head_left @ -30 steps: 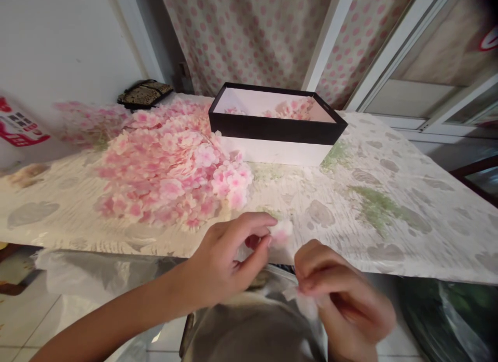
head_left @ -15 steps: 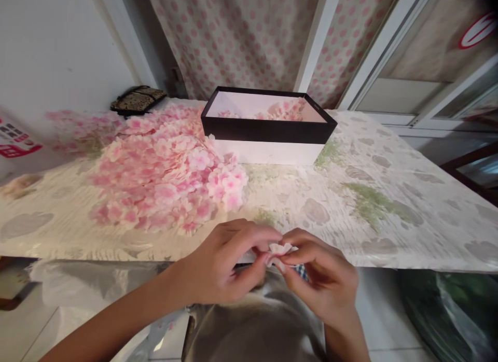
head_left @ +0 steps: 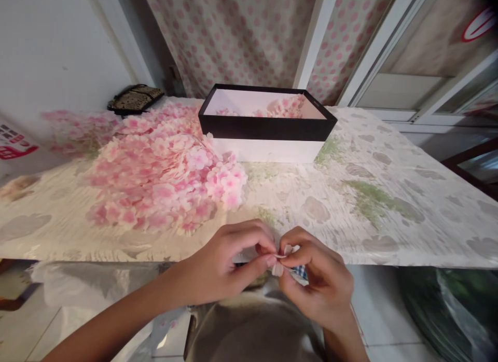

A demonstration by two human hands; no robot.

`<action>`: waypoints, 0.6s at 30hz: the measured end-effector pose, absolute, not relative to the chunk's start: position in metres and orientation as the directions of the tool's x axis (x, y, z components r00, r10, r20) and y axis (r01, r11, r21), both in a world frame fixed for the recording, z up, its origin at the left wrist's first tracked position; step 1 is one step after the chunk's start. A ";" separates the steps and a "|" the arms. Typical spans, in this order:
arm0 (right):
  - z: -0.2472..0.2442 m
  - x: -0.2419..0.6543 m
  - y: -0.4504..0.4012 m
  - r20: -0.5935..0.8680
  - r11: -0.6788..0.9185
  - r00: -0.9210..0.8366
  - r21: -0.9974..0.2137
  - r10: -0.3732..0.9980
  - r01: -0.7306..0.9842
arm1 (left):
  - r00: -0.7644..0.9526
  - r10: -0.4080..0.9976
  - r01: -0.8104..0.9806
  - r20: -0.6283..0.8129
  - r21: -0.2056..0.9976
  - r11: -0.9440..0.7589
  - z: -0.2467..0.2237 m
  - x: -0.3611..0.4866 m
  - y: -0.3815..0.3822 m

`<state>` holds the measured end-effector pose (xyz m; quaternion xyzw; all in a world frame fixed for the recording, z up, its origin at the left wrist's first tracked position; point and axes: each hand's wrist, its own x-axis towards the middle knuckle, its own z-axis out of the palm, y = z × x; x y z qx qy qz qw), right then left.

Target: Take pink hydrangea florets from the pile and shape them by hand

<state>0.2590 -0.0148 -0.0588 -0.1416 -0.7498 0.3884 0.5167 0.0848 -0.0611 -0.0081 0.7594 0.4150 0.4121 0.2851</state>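
Between my fingertips, just over the table's front edge, is a small pale pink artificial flower (head_left: 277, 269), mostly covered by the fingers. My left hand (head_left: 241, 258) pinches it between thumb and forefinger from the left. From the right, my right hand (head_left: 317, 271) grips its other side, thumb below and fingers curled above. A heap of pink artificial blossoms (head_left: 151, 170) lies on the table beyond my left hand. Behind it to the right stands a white box with a black rim (head_left: 266, 128), holding more pink blossoms (head_left: 288, 108).
The table (head_left: 280, 188) has a patterned, glossy cover. A dark patterned case (head_left: 135, 98) sits at the back left near the wall. Under the table's left side hangs a clear plastic bag (head_left: 93, 294); a dark green bag (head_left: 439, 310) is at lower right.
The flower has turned between my fingers, from lying open with petals up to being pinched and mostly covered. My fingertips have come closer together. The heap and box stay put.
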 end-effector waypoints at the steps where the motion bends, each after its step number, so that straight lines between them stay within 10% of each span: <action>1: -0.059 0.259 -0.015 0.671 0.666 -0.423 -0.722 0.609 -0.186 | 0.318 0.853 0.400 0.414 0.757 -0.516 -0.008 0.085 -0.062; 18: -0.055 0.274 -0.015 0.605 0.489 -0.488 -0.796 0.629 -0.356 | 0.521 0.521 0.594 0.676 0.151 -0.790 0.000 0.073 -0.063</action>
